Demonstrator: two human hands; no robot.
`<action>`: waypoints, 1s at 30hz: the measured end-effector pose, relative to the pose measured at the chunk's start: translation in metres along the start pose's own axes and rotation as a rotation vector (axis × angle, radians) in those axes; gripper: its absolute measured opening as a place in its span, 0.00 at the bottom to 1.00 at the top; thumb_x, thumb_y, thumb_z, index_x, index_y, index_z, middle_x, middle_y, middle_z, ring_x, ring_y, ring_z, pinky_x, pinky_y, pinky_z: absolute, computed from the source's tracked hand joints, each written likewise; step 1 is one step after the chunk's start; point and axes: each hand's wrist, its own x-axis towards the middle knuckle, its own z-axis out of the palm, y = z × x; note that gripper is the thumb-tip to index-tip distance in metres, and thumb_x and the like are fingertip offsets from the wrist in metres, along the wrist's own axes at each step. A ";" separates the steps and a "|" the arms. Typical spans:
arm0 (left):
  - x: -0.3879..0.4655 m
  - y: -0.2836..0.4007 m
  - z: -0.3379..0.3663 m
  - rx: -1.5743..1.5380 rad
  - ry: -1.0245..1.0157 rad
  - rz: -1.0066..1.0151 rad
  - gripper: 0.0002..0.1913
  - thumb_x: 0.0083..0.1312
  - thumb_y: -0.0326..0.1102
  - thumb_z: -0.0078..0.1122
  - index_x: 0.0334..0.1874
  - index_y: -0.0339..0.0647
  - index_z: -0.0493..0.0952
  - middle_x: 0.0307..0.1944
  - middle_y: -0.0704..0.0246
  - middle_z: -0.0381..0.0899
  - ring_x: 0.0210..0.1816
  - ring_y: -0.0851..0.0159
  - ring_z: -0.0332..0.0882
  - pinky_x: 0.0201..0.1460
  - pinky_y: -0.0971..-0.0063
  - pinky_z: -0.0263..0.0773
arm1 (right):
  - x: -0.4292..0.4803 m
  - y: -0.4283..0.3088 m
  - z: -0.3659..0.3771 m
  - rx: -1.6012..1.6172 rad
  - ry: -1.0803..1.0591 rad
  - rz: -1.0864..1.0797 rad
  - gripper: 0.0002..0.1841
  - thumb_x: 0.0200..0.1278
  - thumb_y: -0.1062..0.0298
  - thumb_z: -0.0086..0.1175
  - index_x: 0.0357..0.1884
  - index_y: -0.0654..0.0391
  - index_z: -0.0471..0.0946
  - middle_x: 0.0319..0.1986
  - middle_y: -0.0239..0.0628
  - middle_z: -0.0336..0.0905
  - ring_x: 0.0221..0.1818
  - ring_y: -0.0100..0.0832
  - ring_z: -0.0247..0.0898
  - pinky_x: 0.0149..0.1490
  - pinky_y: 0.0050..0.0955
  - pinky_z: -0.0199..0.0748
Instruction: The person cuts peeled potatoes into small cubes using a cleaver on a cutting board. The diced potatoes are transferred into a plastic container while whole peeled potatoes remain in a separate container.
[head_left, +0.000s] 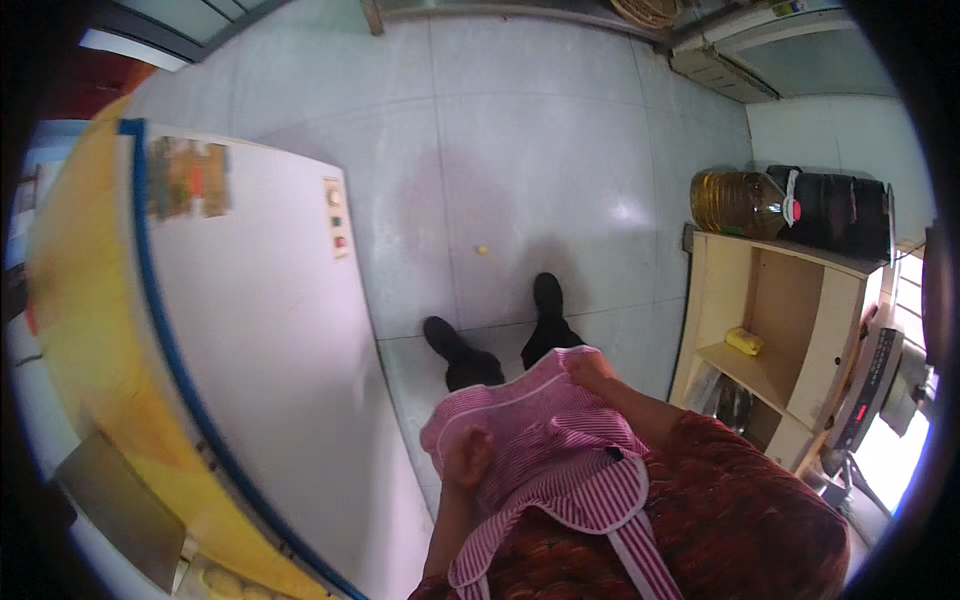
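Note:
I wear a pink-and-white striped apron (525, 435) over a dark red patterned top (735, 517). At the apron's lower right edge, my right hand (592, 371) is closed on the cloth and lifts it out in front of me. My left hand (469, 459) is over the apron's left part, slightly blurred with its fingers bent; whether it grips any cloth is not clear. Below the apron's hem, two dark shoes (547, 296) stand on the pale tiled floor (525, 180).
A white chest-like appliance (277, 337) with a control panel stands close at left. At right, a wooden cabinet (772, 307) holds a yellow packet (742, 341); an oil jug (739, 202) lies behind it. A small yellow bit (481, 250) is on the floor.

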 end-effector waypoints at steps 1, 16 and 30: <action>0.011 -0.007 -0.006 0.117 -0.011 0.078 0.11 0.72 0.38 0.49 0.42 0.37 0.76 0.32 0.65 0.78 0.31 0.67 0.75 0.30 0.80 0.73 | 0.016 0.003 0.007 -0.067 0.008 0.048 0.15 0.58 0.61 0.48 0.34 0.60 0.83 0.35 0.52 0.82 0.40 0.52 0.79 0.45 0.46 0.76; 0.000 -0.027 -0.034 -0.326 0.542 0.126 0.20 0.74 0.49 0.43 0.46 0.38 0.75 0.36 0.61 0.76 0.33 0.62 0.74 0.33 0.70 0.74 | 0.362 -0.023 0.048 0.164 0.260 0.100 0.21 0.56 0.69 0.55 0.54 0.49 0.75 0.52 0.48 0.72 0.51 0.50 0.72 0.55 0.43 0.73; 0.021 -0.022 -0.079 -0.469 0.075 0.073 0.24 0.74 0.52 0.43 0.60 0.38 0.69 0.53 0.63 0.74 0.48 0.58 0.75 0.46 0.61 0.77 | 0.376 -0.026 0.108 -0.481 0.157 -0.452 0.09 0.58 0.70 0.49 0.39 0.60 0.78 0.39 0.44 0.77 0.46 0.44 0.74 0.58 0.46 0.69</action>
